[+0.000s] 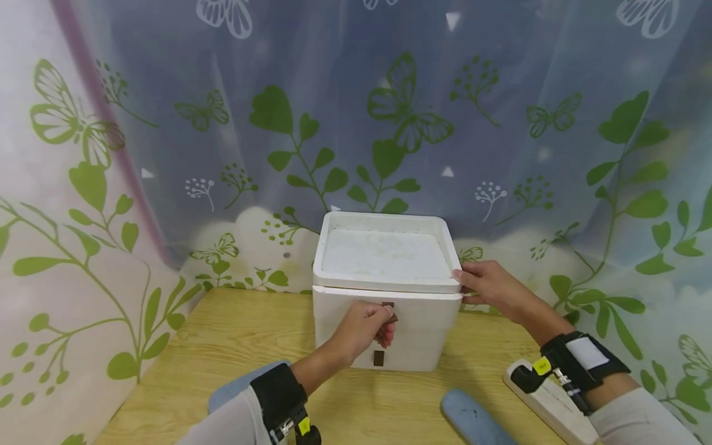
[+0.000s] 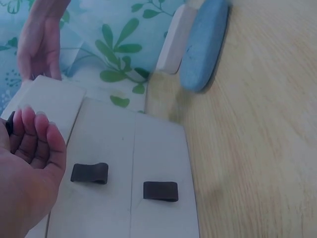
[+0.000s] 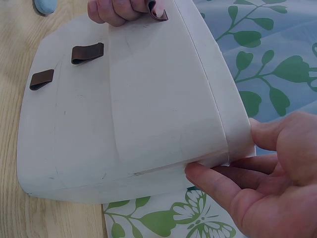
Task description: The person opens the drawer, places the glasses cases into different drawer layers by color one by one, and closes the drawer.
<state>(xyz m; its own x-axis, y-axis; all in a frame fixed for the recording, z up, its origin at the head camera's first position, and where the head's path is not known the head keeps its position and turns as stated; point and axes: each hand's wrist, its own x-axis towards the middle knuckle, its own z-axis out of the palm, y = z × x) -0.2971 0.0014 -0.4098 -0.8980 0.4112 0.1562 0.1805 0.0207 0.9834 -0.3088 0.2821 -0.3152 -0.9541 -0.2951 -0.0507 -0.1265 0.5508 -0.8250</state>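
A white box with drawers (image 1: 384,253) stands on the wooden table, its top a shallow rimmed tray. My left hand (image 1: 364,327) pinches the brown pull tab (image 3: 159,13) of the uppermost drawer (image 3: 158,94), curled fingers in front of it. That drawer juts out slightly past the front below it in the right wrist view. Two more brown tabs, a middle one (image 2: 90,173) and a lower one (image 2: 161,191), fold out from the fronts underneath. My right hand (image 3: 277,183) grips the box's upper right side, thumb at the top rim and fingers along the side.
Right of the box lie a blue rounded piece (image 1: 475,417) and a long white piece (image 1: 547,402). Another blue piece (image 1: 239,386) is partly hidden by my left forearm. A patterned curtain (image 1: 356,123) hangs close behind the box.
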